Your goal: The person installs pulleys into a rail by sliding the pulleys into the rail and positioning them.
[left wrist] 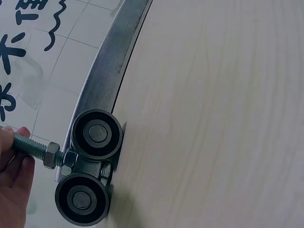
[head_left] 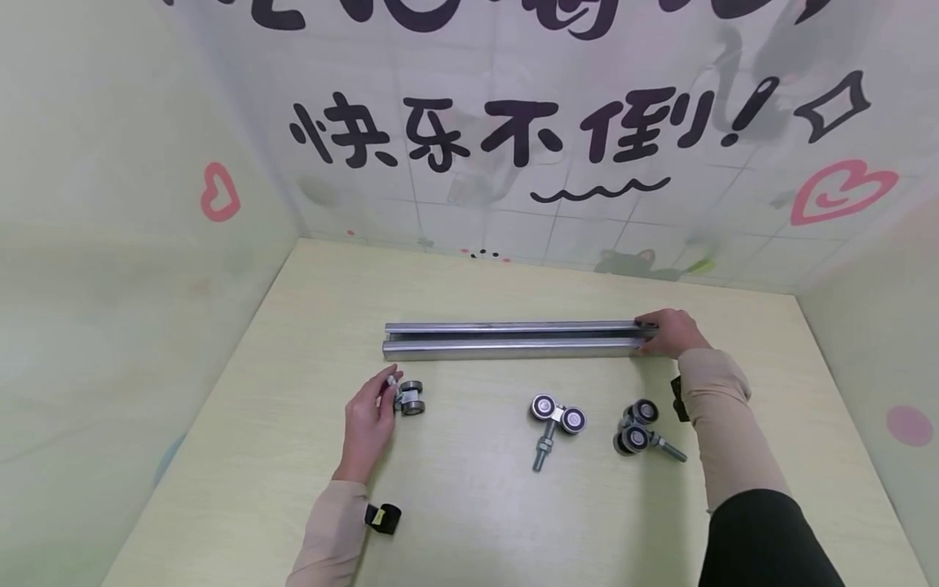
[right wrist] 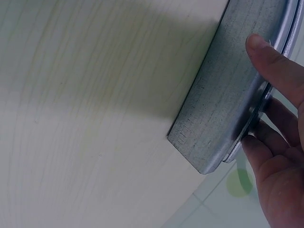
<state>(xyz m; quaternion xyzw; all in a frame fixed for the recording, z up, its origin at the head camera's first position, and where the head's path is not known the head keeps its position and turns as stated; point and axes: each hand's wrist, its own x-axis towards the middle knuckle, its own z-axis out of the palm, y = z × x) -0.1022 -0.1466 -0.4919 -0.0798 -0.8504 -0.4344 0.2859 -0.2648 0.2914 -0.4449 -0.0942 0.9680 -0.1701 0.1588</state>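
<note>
A metal channel rail (head_left: 506, 350) lies on the table with its slot facing up, and my right hand (head_left: 671, 333) grips its right end. In the right wrist view the thumb of that hand (right wrist: 280, 137) presses the rail's side (right wrist: 213, 95), the other fingers at the far edge. My left hand (head_left: 369, 424) pinches the bolt of a roller trolley (head_left: 411, 398) just below the rail's left end. The left wrist view shows this hand (left wrist: 14, 175) on the threaded bolt (left wrist: 31, 146), beside two wheels (left wrist: 97, 134) near the rail (left wrist: 107, 61).
Two more roller trolleys with bolts lie on the table (head_left: 469, 505): one (head_left: 557, 414) right of the middle, another (head_left: 635, 439) near my right forearm. A printed wall covering (head_left: 469, 220) stands behind the table, with side walls left and right.
</note>
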